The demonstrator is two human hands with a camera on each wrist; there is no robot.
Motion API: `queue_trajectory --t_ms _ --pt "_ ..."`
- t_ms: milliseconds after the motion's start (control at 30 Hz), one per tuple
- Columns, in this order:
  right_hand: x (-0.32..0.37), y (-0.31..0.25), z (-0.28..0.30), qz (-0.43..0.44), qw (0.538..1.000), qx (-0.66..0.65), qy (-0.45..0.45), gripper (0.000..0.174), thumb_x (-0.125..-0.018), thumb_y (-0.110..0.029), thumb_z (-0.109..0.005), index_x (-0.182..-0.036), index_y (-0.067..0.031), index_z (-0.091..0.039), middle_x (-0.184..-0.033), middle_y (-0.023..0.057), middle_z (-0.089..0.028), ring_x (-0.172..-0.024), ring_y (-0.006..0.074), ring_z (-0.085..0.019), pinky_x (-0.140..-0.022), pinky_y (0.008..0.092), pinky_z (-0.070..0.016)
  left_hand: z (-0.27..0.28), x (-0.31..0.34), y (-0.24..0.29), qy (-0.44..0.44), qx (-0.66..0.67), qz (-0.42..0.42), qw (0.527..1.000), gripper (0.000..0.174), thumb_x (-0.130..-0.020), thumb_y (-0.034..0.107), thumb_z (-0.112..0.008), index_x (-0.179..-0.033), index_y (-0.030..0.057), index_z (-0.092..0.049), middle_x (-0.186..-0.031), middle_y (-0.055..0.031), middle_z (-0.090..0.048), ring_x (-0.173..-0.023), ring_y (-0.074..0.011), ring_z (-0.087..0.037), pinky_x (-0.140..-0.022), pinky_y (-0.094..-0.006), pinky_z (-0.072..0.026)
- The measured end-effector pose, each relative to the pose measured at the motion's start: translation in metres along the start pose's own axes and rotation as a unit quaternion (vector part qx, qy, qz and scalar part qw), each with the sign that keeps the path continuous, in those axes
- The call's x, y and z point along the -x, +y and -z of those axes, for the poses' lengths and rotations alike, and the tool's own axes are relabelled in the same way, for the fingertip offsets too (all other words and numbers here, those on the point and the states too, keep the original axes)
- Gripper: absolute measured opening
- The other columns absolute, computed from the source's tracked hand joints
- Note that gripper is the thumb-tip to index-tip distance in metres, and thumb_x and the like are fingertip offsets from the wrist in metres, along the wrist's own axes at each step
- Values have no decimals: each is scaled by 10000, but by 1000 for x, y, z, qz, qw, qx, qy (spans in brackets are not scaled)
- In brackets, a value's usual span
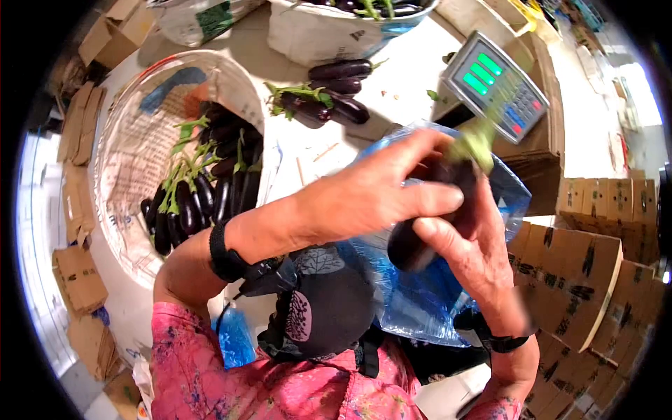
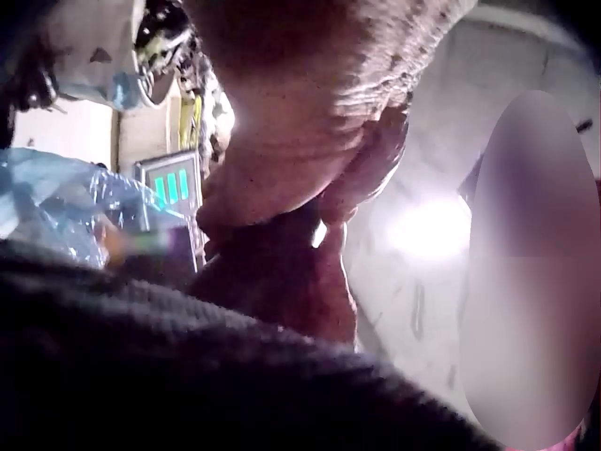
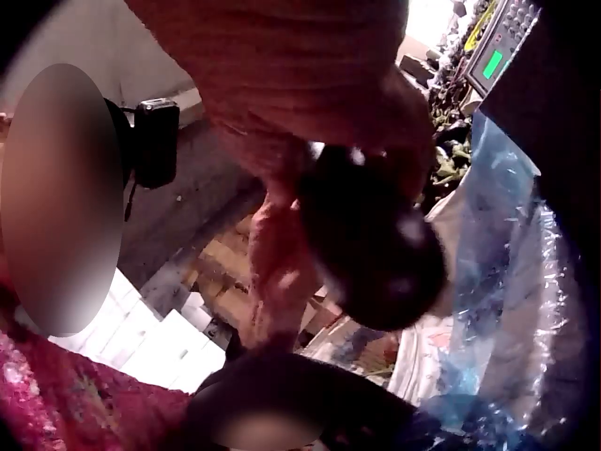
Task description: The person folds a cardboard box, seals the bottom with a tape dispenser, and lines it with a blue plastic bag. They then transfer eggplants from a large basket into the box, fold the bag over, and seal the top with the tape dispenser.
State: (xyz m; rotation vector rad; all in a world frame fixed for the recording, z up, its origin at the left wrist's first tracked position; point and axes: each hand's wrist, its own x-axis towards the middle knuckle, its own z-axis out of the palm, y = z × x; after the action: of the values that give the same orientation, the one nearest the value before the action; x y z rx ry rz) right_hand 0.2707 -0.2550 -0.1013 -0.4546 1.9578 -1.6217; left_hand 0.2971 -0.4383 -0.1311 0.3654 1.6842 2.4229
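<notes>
Eggplant (image 3: 374,246) is above blue bag (image 1: 416,301), clamped by both left hand (image 1: 374,192) and right hand (image 1: 476,252). Step seems to be turning or checking this 1 piece; next move probably calls for 1 hand to loosen gently. I count 4 loose eggplants (image 1: 341,69) on the table (image 1: 402,70), 3 sacks (image 1: 117,154), 1 scale (image 1: 497,87).

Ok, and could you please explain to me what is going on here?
A person holds one eggplant in both hands; the left hand and the right hand both grip it. In the head view it appears over an opened blue plastic bag. On the left stands a white sack with many more eggplants inside, and a few loose eggplants lie beyond. A scale display glows green.
</notes>
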Motion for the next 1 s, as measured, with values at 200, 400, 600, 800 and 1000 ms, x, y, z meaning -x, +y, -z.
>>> queue_trajectory --t_ms 200,400,600,800,1000 --pt "48 7 38 -182 983 -19 4 615 -826 -128 -777 -1330 -16 -442 -1118 48 -561 -1064 129 -506 -915 292 -441 42 14 -5 -70 -401 -50 912 389 -933 224 -634 -1256 12 -593 -1070 -157 -652 -1011 -267 -632 -894 -355 -501" --pt "53 46 59 -366 925 84 -52 659 -813 -313 -765 -1331 -10 -493 -1071 46 -566 -1041 151 -506 -952 307 -386 167 128 -30 328 34 149 932 316 -983 210 -576 -1245 34 -589 -992 -72 -660 -894 -149 -649 -791 -264 -536" --pt "6 169 54 -389 913 -120 5 474 -890 -177 -667 -1277 28 -489 -1001 68 -612 -869 201 -598 -786 325 -478 254 294 -89 585 -1 198 786 222 -935 246 -622 -1107 106 -621 -931 -67 -661 -831 -174 -647 -752 -315 -536" --pt "-2 298 48 -364 920 -129 -75 479 -969 -176 -525 -1409 -9 -439 -1338 126 -561 -1180 251 -559 -1001 351 -451 233 378 -145 509 -94 255 817 305 -871 292 -670 -1093 88 -626 -920 -78 -655 -826 -162 -621 -772 -296 -505" --pt "39 346 93 -248 933 148 -215 370 -995 -116 -428 -1345 -34 -514 -1318 53 -584 -1187 205 -548 -1014 314 -425 235 339 -209 399 -441 477 648 543 -742 297 -796 -1163 32 -580 -1155 -250 -627 -1125 -370 -598 -915 -465 -502"
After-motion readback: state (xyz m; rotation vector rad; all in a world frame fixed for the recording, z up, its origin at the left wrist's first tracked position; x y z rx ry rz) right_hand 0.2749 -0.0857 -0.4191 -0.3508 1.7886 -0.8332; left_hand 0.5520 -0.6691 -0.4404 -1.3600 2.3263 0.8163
